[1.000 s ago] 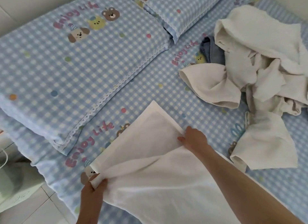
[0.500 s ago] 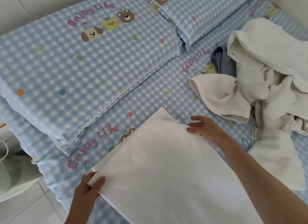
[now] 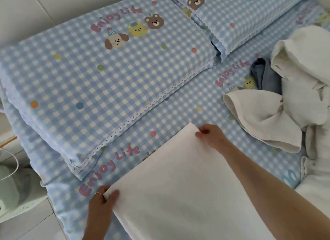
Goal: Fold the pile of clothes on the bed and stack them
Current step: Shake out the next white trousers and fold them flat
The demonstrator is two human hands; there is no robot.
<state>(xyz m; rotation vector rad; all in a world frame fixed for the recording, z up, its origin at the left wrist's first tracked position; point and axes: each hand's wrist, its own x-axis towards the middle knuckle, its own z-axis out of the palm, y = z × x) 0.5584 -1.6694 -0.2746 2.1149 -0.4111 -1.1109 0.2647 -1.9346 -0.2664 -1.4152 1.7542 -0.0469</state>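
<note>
A white cloth (image 3: 180, 189) lies folded flat on the blue checked bed sheet (image 3: 182, 104) near the front edge. My left hand (image 3: 102, 204) grips its near left corner, thumb on top. My right hand (image 3: 211, 135) pinches the far corner with curled fingers. A rumpled pile of white clothes (image 3: 292, 89) sits at the right, with a grey-blue garment (image 3: 266, 75) partly buried under it.
Two checked pillows (image 3: 100, 75) lie along the back and left of the bed. Past the bed's left edge are tiled floor (image 3: 30, 227) and a pale green object (image 3: 9, 191). A white wall runs behind the pillows.
The upper layer of the white cloth has been laid down flat over the lower one. My right hand went from resting flat on the edge to pinching the far corner.
</note>
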